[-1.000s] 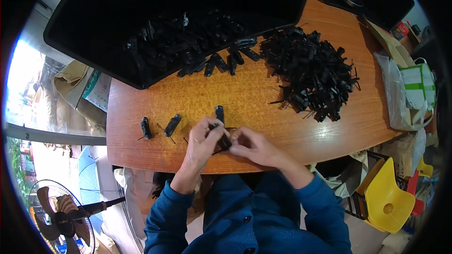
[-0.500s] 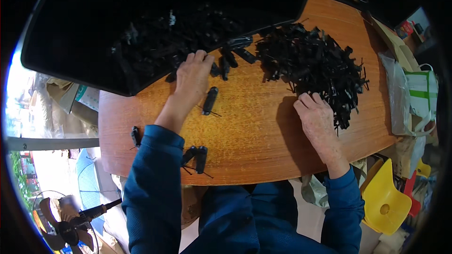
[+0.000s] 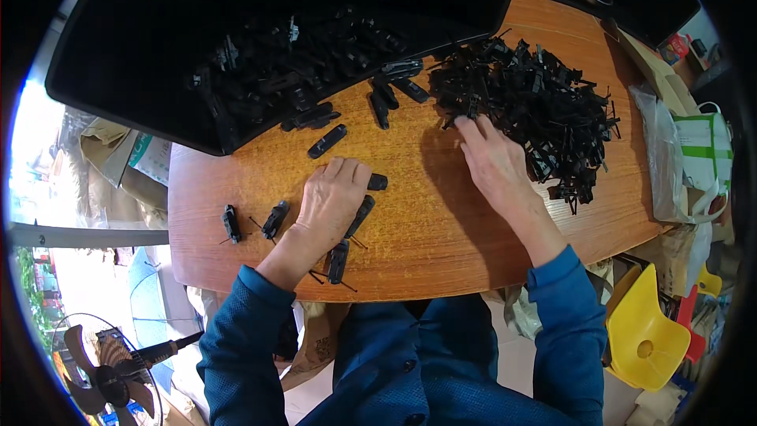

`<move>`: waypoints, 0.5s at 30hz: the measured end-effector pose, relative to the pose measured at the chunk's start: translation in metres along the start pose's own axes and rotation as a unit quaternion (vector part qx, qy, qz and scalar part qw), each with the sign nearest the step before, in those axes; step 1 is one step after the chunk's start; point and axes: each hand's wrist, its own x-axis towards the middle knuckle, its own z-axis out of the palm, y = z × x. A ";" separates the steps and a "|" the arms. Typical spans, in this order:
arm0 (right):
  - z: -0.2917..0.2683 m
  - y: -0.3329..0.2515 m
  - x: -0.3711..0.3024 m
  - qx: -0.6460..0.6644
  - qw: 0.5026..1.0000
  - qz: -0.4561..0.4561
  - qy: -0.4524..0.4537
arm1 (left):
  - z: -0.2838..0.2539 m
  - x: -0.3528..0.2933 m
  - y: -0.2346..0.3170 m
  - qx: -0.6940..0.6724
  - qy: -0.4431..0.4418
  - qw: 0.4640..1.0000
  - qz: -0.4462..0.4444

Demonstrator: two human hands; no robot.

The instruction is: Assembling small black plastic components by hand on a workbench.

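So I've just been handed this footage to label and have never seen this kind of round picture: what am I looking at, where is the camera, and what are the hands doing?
The camera sits on a person's head and looks down through a fisheye lens, which is why the picture is round and straight edges bend. The blue sleeves coming in from the bottom are that person's own arms. They sit at a wooden table. At the far side stands a large black tray with small black plastic parts in it, and beside it a loose pile of black parts. A few finished-looking black pieces lie singly near the front edge. The left hand rests on the table with a small black piece at its fingertips. The right hand reaches into the edge of the pile; whether it grips anything cannot be seen.
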 end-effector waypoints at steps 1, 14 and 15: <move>0.004 -0.001 0.008 -0.013 1.000 0.020 -0.006 | -0.001 -0.006 0.000 0.004 0.004 1.000 -0.004; -0.006 -0.013 0.000 0.049 0.996 0.067 0.025 | -0.025 -0.028 0.024 -0.659 0.052 0.678 -0.323; -0.016 -0.012 0.000 0.069 0.995 0.071 0.008 | -0.026 -0.032 0.027 -0.720 0.043 0.619 -0.310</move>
